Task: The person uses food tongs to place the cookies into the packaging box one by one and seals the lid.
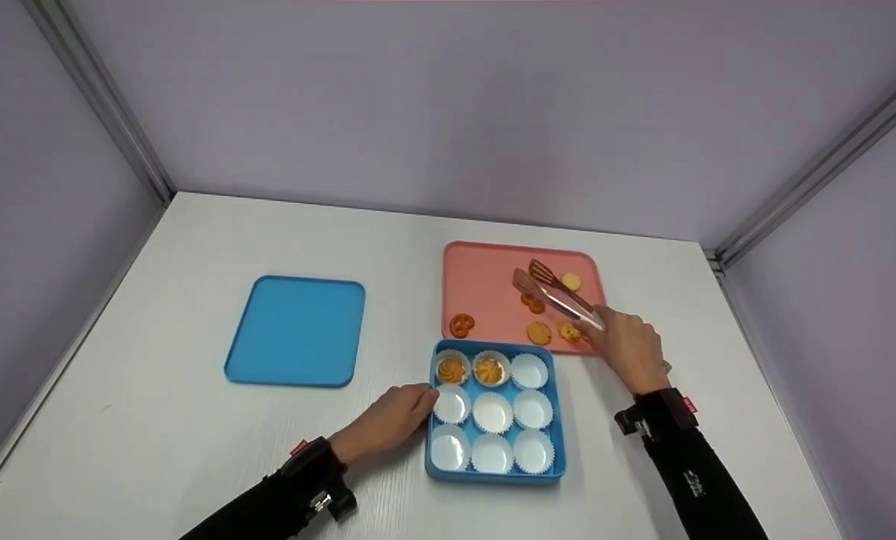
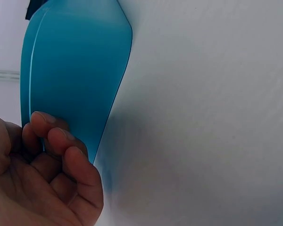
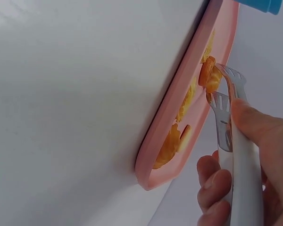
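Head view: the left hand (image 1: 385, 421) grips the near-side wall of a blue box (image 1: 495, 478), thumb over the rim and fingers curled against the outside. Just right of that hand, the box carries nine white paper cups (image 1: 492, 412) in three rows; in the row farthest ahead, the two cups toward the left hand's side hold swirled cookies (image 1: 489, 370). The right hand (image 1: 631, 346) is closed around metal tongs (image 3: 243, 155), whose tips stand parted over a pink tray (image 1: 480, 279) ahead and to its left. A pretzel (image 1: 532, 303) lies by the tips; contact is unclear. Other cookies (image 1: 539, 333) lie nearer the right hand. Ahead and left of the left hand, a flat blue tray (image 1: 295, 330) lies on the desk (image 1: 155, 420).
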The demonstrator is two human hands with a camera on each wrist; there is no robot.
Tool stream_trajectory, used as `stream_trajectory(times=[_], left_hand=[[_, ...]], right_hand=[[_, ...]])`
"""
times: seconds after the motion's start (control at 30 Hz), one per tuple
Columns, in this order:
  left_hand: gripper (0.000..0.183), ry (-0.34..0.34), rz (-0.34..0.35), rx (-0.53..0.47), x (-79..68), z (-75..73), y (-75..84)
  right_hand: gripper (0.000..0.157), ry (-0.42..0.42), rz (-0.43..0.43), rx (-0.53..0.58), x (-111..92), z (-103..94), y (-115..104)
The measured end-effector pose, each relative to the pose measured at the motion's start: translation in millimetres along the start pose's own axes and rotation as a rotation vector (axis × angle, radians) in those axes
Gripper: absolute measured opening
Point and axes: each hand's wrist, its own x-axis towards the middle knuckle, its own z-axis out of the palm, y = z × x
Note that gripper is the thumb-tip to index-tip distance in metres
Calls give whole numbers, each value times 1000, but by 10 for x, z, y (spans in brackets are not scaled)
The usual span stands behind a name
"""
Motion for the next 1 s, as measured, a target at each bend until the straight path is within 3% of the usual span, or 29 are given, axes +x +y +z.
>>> stream_trajectory(times=[0.47,1.0], left_hand=[[35,-4,8,11,-4,-3,5],[38,-4,-2,-7,-8,-6,-9]], right_hand=[[55,-83,54,15,60,14,-74],[53,-47,27,7,33,44,-48]])
